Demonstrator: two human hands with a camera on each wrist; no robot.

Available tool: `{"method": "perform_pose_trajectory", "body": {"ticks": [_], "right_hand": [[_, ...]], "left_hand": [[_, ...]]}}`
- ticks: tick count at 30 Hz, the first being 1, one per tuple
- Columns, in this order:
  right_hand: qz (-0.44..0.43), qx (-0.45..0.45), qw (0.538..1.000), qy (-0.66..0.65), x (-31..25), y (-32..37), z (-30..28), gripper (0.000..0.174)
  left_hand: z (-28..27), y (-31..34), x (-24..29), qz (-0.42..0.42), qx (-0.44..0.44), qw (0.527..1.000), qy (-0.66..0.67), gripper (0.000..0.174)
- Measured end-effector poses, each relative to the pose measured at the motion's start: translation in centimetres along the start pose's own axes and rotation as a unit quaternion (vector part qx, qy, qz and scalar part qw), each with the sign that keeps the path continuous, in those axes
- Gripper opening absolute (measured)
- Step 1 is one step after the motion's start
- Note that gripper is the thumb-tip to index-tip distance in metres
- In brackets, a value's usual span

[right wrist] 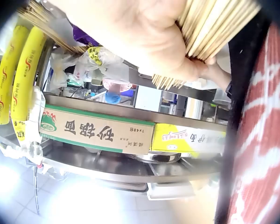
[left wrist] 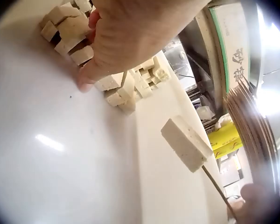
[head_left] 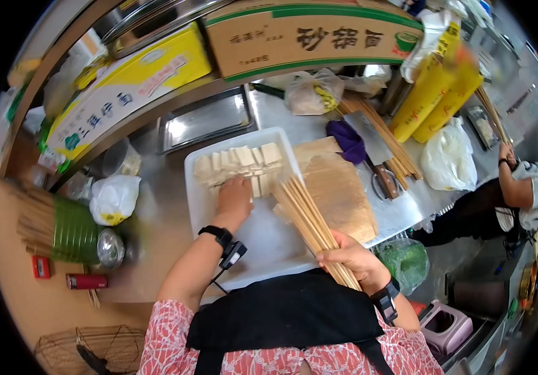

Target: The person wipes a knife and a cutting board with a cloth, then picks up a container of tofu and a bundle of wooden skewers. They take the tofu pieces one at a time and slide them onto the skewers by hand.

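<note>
Brown carton: on the shelf point(head_left: 228, 85), brown carton point(head_left: 319, 40) reads 砂锅面, "1x48包" smaller; green edging, bowl logo.
Yellow-white box: beside it, yellow-white box point(head_left: 131, 90), 面 legible, I can't vouch for the rest.
Yellow rolls: yellow rolls point(head_left: 431, 100) carry red logos and small print.
Pale blocks: pale blocks point(head_left: 241, 159) piled at the far end of the white tub point(head_left: 269, 240).
Left hand: left hand point(head_left: 234, 199) down among the blocks, thumb against the tub floor; can't tell if it pinches one.
Right hand: right hand point(head_left: 351, 256) grips a bundle of skewers point(head_left: 316, 234), plus one skewer with a block on its tip point(left wrist: 185, 143).
Surface: metal surface point(head_left: 409, 215); cutting board point(head_left: 337, 194) right of the tub, cleaver point(head_left: 369, 137) and purple cloth point(head_left: 346, 142) beyond.
Room: another person point(head_left: 534, 187) at right, holding sticks point(head_left: 492, 115).
</note>
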State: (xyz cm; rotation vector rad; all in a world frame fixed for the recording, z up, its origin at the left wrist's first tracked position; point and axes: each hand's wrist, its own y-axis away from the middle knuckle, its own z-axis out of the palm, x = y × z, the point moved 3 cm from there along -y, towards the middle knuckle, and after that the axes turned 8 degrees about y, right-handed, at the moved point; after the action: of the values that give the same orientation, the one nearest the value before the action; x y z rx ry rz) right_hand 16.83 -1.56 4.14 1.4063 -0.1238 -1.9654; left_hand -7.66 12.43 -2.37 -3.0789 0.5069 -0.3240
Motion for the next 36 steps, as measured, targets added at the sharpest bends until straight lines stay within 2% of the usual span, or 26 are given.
{"method": "perform_pose_trajectory", "body": {"ticks": [2, 6, 9, 10, 11, 13, 16, 18, 20, 22, 25, 26, 30, 32, 34, 35, 36], "right_hand": [[-0.01, -0.002, 1.0, 0.012, 0.3, -0.2, -0.2, 0.04], [-0.029, -0.014, 0.999, -0.01, 0.2, -0.2, -0.3, 0.038], [-0.028, -0.025, 0.999, -0.033, -0.1, 0.0, -0.3, 0.037], [-0.026, -0.023, 0.999, -0.035, 0.1, -0.1, -0.5, 0.036], [-0.023, -0.023, 0.999, -0.036, 0.3, -0.2, -0.5, 0.036], [-0.024, -0.014, 1.0, -0.013, 0.0, -0.1, -0.4, 0.038], [-0.029, -0.021, 0.999, 0.005, -0.1, -0.4, -0.2, 0.041], [-0.018, -0.006, 1.0, 0.025, -0.4, -0.3, -0.2, 0.038], [-0.018, -0.004, 0.999, 0.036, -0.5, -0.3, 0.0, 0.037], [-0.031, -0.012, 0.999, 0.037, -0.2, -0.5, -0.3, 0.038], [-0.014, 0.021, 0.999, 0.03, -0.6, 0.0, 0.0, 0.039], [-0.015, 0.021, 0.999, 0.031, -0.3, -0.2, -0.2, 0.041], [-0.025, 0.012, 0.999, 0.035, -0.3, -0.2, 0.0, 0.042], [-0.028, 0.014, 0.999, 0.025, -0.4, 0.0, 0.0, 0.042], [-0.024, 0.009, 0.999, 0.021, -0.3, -0.2, -0.1, 0.043], [-0.023, 0.013, 0.999, 0.024, -0.3, -0.3, 0.1, 0.043], [-0.021, 0.02, 0.999, 0.029, -0.4, -0.1, 0.0, 0.043]], "left_hand": [[-0.3, -0.1, 0.1, 0.002, -0.015, 1.0, 0.006, 0.054], [-0.6, 0.7, 0.6, 0.016, 0.016, 0.998, 0.056, 0.051], [-1.0, 0.9, 0.2, -0.083, -0.047, 0.964, 0.249, 0.049], [-0.5, 1.0, -0.7, -0.106, -0.067, 0.937, 0.327, 0.043], [0.0, 1.2, -1.1, -0.145, -0.086, 0.886, 0.432, 0.04], [0.1, 2.0, -1.8, -0.226, -0.112, 0.743, 0.62, 0.035], [-0.5, 2.6, -2.1, -0.266, -0.115, 0.672, 0.681, 0.033], [0.6, 2.6, -2.4, -0.244, -0.083, 0.737, 0.624, 0.032], [1.6, 2.5, -2.3, -0.177, -0.063, 0.825, 0.534, 0.033], [1.1, 2.2, -1.3, -0.037, 0.01, 0.923, 0.383, 0.035], [-0.2, 2.2, 1.2, 0.077, -0.027, 0.953, 0.293, 0.034], [-0.9, 2.3, 2.2, 0.119, -0.025, 0.954, 0.274, 0.029], [0.8, 1.8, 3.2, 0.208, -0.037, 0.972, 0.1, 0.022], [1.0, 1.7, 3.3, 0.221, -0.035, 0.974, 0.039, 0.021], [0.2, 1.5, 3.4, 0.19, -0.063, 0.978, 0.064, 0.019], [-0.5, 1.7, 3.0, 0.167, -0.077, 0.98, 0.073, 0.018], [-0.9, 1.6, 2.5, 0.076, -0.1, 0.976, 0.177, 0.018]]}}
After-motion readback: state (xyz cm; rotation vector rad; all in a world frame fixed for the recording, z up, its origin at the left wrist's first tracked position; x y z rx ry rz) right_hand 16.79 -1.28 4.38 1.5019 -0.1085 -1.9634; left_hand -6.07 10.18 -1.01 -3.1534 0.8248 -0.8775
